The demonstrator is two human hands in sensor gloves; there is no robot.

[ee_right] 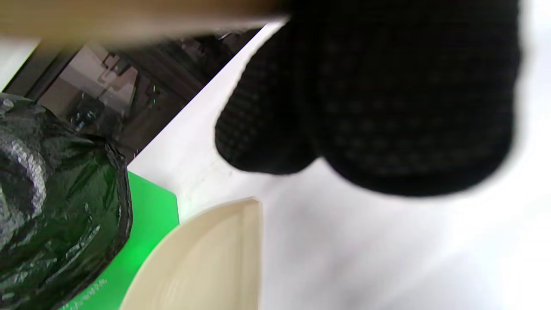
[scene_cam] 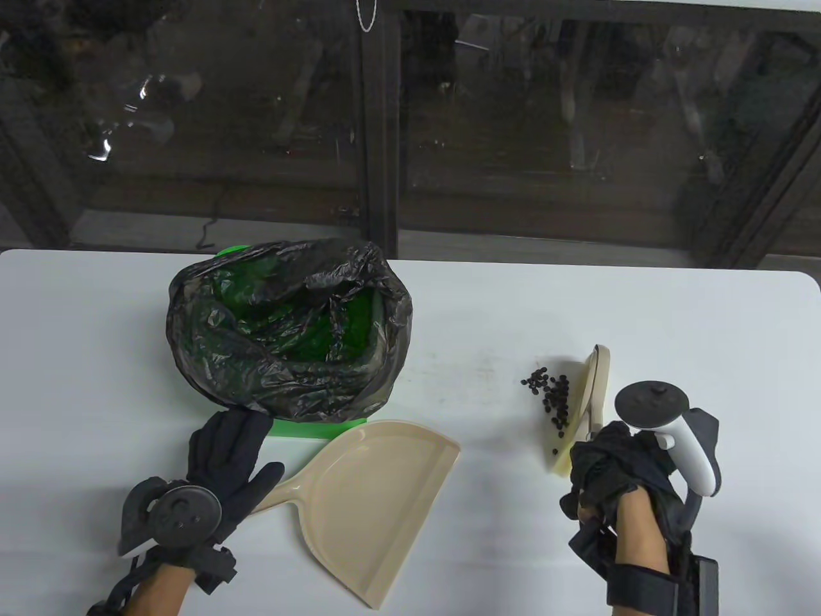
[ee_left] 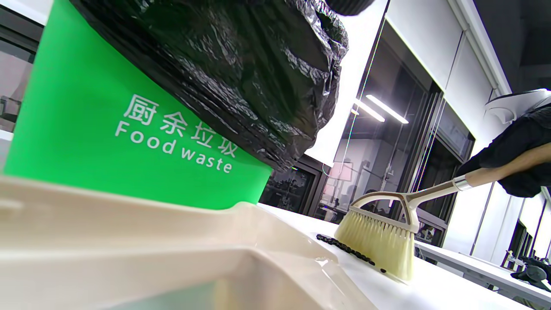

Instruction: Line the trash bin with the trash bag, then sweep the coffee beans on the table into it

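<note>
- your right hand [scene_cam: 619, 471] grips the brush [scene_cam: 587, 401], bristles touching the beans [scene_cam: 551, 398] just left of it.
- your left hand [scene_cam: 221, 468] lies flat, fingers straight, on the dustpan [scene_cam: 372, 507] handle.
- the bin [ee_left: 99, 129], bag [scene_cam: 288, 327] over its rim, stands just beyond your left fingers.
- bare table [scene_cam: 487, 385] separates the pan's open edge from the beans.

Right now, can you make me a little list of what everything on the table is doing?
bin: green trash bin, marked Food waste, lined with the black trash bag
beans: coffee beans in a small pile on the white table, right of the bin
brush: brush bristles down beside the beans, handle gripped by the right hand
dustpan: beige dustpan flat on the table, apart from the beans
left hand: left hand rests with straight fingers at the dustpan handle
</note>
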